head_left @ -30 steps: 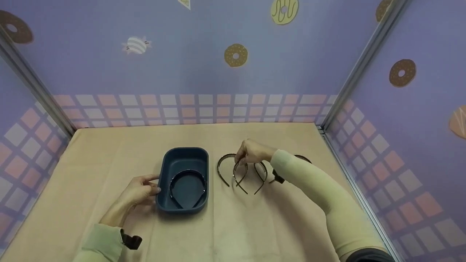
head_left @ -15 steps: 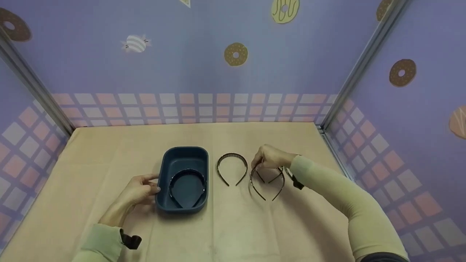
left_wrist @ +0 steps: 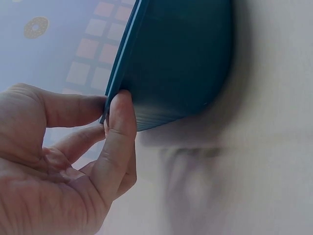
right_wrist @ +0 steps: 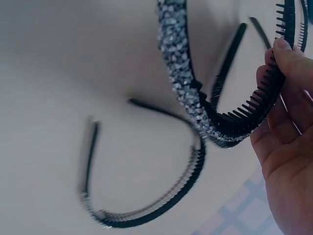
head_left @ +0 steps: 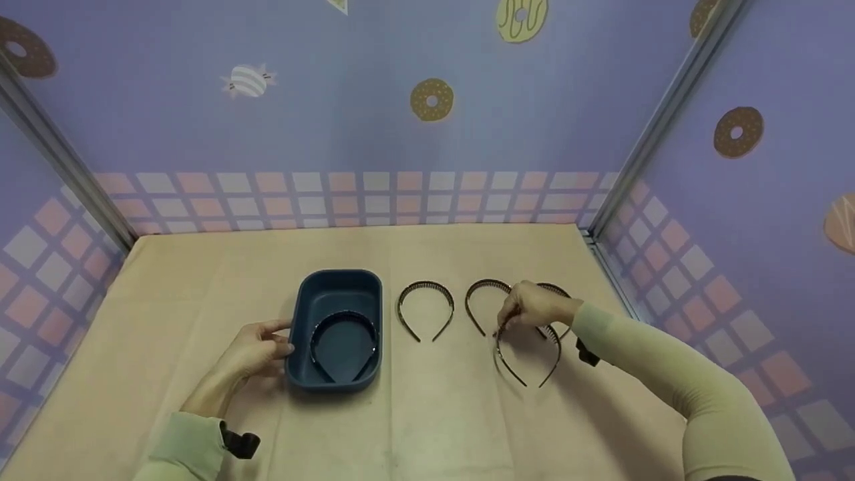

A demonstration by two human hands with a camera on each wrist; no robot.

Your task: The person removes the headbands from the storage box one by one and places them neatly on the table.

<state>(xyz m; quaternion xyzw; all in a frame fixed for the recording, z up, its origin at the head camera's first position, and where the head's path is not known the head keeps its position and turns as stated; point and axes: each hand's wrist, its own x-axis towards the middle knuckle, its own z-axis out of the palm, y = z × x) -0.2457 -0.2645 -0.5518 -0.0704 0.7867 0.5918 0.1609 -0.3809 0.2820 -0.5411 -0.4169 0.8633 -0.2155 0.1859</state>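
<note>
My left hand (head_left: pixel 257 351) pinches the left rim of a dark blue rectangular bin (head_left: pixel 337 284); the left wrist view shows thumb and fingers on either side of that rim. Inside the bin lies a dark headband (head_left: pixel 344 314). My right hand (head_left: pixel 534 306) pinches a black toothed headband (right_wrist: pixel 178 68) with a silver glittery outer face, its two ends pointing toward me. Behind the held one are two more headbands on the table, one toothed headband (head_left: pixel 477 286) partly covered by the hand and another headband (head_left: pixel 556 288) mostly behind it.
A further headband (head_left: pixel 425 286) lies between the bin and my right hand. The cloth-covered table (head_left: pixel 441 427) ends at patterned walls (head_left: pixel 374 147) at the back and sides, with a metal post (head_left: pixel 668 120) at the right rear corner.
My right hand has carried the held headband to the right and toward me, uncovering the headband near the bin and part of the one beyond it. The left hand and bin stay put.
</note>
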